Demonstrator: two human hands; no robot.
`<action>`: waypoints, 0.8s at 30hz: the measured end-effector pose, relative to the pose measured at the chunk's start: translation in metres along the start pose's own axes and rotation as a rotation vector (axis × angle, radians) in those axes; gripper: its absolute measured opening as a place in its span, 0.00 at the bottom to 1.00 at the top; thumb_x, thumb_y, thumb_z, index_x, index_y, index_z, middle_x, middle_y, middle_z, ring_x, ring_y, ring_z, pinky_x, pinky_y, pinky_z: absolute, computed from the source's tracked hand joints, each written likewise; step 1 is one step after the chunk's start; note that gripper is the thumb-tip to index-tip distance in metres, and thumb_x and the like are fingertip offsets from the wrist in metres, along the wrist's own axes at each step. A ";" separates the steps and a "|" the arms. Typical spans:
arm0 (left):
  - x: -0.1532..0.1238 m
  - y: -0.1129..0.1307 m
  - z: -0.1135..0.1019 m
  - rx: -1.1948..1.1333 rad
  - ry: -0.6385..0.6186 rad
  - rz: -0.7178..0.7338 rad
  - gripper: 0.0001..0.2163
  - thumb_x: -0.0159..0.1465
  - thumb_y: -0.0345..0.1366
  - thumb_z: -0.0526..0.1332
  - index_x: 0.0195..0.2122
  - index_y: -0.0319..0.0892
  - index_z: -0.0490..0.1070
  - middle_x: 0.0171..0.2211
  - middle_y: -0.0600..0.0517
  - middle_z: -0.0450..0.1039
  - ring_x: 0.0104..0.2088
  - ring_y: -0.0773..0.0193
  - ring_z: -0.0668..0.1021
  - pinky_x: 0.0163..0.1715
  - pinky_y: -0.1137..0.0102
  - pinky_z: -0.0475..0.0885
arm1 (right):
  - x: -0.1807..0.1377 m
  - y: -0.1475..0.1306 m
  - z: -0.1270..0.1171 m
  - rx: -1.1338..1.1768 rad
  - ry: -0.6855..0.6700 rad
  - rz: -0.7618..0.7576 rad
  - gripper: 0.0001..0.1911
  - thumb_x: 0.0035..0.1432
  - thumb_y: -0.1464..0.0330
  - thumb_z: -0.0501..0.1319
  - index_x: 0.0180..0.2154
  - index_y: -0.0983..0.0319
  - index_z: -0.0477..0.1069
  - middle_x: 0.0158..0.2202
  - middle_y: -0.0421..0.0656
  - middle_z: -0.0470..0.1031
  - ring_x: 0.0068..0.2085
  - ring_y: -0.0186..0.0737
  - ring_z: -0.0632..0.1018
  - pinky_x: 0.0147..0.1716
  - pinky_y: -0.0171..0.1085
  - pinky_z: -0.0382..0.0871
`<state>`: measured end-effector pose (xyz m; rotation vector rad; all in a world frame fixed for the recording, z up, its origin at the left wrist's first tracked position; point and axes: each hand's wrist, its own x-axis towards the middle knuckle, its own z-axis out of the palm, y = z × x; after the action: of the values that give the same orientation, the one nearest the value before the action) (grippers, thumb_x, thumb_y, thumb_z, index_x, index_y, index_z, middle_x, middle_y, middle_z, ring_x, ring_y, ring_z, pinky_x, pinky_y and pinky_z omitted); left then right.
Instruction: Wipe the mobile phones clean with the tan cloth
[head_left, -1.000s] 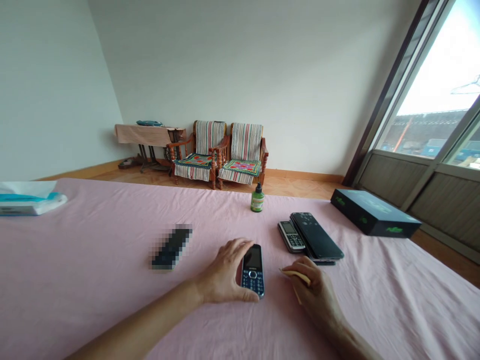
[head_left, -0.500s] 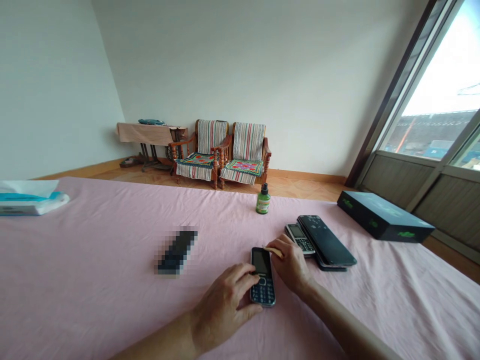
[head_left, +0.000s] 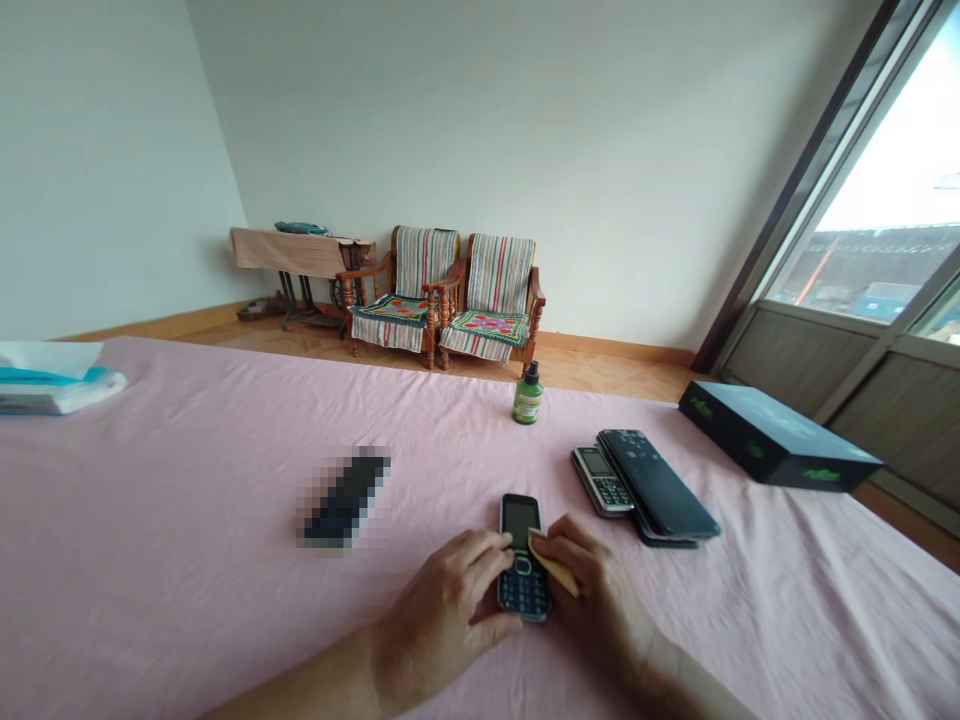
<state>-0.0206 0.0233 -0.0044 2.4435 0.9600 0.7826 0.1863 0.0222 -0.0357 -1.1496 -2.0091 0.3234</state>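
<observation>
The phone lies face up on the pink worktop, just in front of the person. Its long axis runs away from them, with the screen at the far end and the keypad at the near end. The left hand grips its left edge and near end with curled fingers. The right hand pinches a tan piece and presses it on the phone's right side. To the right lie more phones. Beyond them are a green bottle and a black box.
</observation>
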 end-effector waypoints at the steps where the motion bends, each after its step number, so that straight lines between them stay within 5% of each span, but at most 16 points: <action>1: 0.000 0.000 0.000 0.004 0.002 0.004 0.22 0.52 0.28 0.70 0.48 0.43 0.69 0.50 0.48 0.71 0.51 0.56 0.73 0.53 0.59 0.71 | 0.006 0.001 -0.001 -0.023 -0.010 0.019 0.09 0.59 0.77 0.55 0.35 0.62 0.73 0.32 0.42 0.68 0.31 0.36 0.72 0.28 0.32 0.65; 7: 0.000 0.000 0.000 0.008 -0.003 0.007 0.23 0.52 0.28 0.71 0.49 0.41 0.69 0.51 0.47 0.71 0.50 0.56 0.73 0.53 0.59 0.70 | 0.044 0.006 -0.007 -0.154 -0.042 0.086 0.12 0.60 0.76 0.56 0.26 0.62 0.71 0.29 0.41 0.66 0.30 0.35 0.70 0.30 0.32 0.61; 14: 0.002 0.001 -0.003 -0.049 -0.026 0.010 0.24 0.51 0.28 0.72 0.48 0.42 0.69 0.50 0.48 0.71 0.51 0.57 0.72 0.53 0.61 0.70 | 0.023 -0.016 -0.005 -0.290 -0.097 0.100 0.11 0.58 0.78 0.57 0.25 0.62 0.69 0.28 0.40 0.66 0.29 0.35 0.67 0.29 0.33 0.56; 24: 0.003 0.001 -0.003 -0.047 -0.047 -0.020 0.23 0.50 0.29 0.73 0.47 0.42 0.70 0.47 0.49 0.72 0.48 0.58 0.74 0.51 0.62 0.71 | 0.057 -0.012 0.004 -0.364 -0.079 0.051 0.11 0.59 0.76 0.58 0.25 0.61 0.72 0.30 0.41 0.68 0.35 0.38 0.68 0.36 0.35 0.56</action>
<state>-0.0203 0.0251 -0.0002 2.3973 0.9370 0.7300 0.1596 0.0624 -0.0032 -1.4311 -2.1689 0.0264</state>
